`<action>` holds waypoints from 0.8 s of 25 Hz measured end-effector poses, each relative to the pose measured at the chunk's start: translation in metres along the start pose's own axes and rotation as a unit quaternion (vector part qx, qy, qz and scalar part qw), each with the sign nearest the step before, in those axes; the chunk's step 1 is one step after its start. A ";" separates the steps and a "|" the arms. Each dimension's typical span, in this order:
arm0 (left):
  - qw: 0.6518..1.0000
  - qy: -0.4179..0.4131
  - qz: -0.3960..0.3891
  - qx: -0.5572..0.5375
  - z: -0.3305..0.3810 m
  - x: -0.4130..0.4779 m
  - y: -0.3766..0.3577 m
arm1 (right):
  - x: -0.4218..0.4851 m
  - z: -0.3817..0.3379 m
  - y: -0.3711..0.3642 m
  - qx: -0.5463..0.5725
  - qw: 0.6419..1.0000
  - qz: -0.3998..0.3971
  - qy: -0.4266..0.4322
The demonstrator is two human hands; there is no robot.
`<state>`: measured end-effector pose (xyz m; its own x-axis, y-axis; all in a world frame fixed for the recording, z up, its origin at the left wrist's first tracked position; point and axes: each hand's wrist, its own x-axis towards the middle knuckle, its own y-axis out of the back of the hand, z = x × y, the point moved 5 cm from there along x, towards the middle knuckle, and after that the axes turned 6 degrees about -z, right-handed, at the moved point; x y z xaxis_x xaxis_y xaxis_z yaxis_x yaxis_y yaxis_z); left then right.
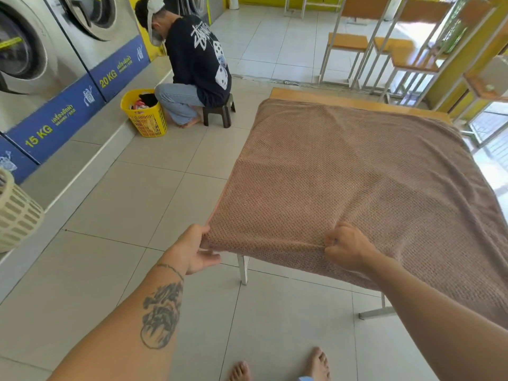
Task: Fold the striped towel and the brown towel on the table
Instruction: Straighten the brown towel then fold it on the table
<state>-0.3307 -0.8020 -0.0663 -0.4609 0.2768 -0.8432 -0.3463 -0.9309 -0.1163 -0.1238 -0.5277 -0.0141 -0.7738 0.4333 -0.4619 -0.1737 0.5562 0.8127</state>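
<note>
The brown towel (357,182) lies spread flat over the wooden table (343,99), covering nearly all of it and hanging over the near and right edges. My left hand (196,250) holds the towel's near left corner, thumb on top and fingers under the cloth. My right hand (346,247) pinches the near edge of the towel a little to the right, fingers curled into the fabric. No striped towel is visible.
A person crouches on a small dark stool (220,112) beside a yellow laundry basket (145,114) in front of washing machines (41,64) at left. A cream basket (16,213) stands at the far left. Stools and tables (384,50) fill the back right. My bare feet (280,367) stand on tile.
</note>
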 end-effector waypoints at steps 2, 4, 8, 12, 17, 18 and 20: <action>0.994 -0.090 0.055 -0.033 0.005 0.004 -0.001 | 0.001 0.000 0.001 0.019 1.000 -0.015 0.002; 0.983 -0.139 0.095 -0.069 0.004 0.005 -0.003 | 0.001 0.001 -0.001 0.005 1.000 -0.031 0.000; 0.983 -0.125 0.110 -0.079 -0.017 0.017 0.012 | -0.006 0.005 -0.013 -0.063 0.997 -0.049 -0.016; 0.979 -0.122 0.149 0.073 -0.020 0.023 0.032 | -0.012 0.005 -0.020 -0.092 0.995 -0.006 -0.040; 0.982 -0.130 0.114 0.072 -0.015 0.026 0.038 | -0.018 0.025 -0.027 -0.090 0.989 0.053 -0.105; 0.981 -0.139 0.115 0.071 -0.016 0.027 0.039 | -0.019 0.030 -0.028 -0.102 0.987 0.063 -0.111; 0.984 -0.139 0.099 0.055 -0.021 0.028 0.039 | -0.022 0.036 -0.029 -0.116 0.982 0.088 -0.117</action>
<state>-0.3398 -0.8352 -0.1059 -0.7280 0.1617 -0.6663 -0.3067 -0.9460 0.1055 -0.0793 -0.5275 -0.0399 -0.6480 0.6744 -0.3538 -0.2041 0.2938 0.9338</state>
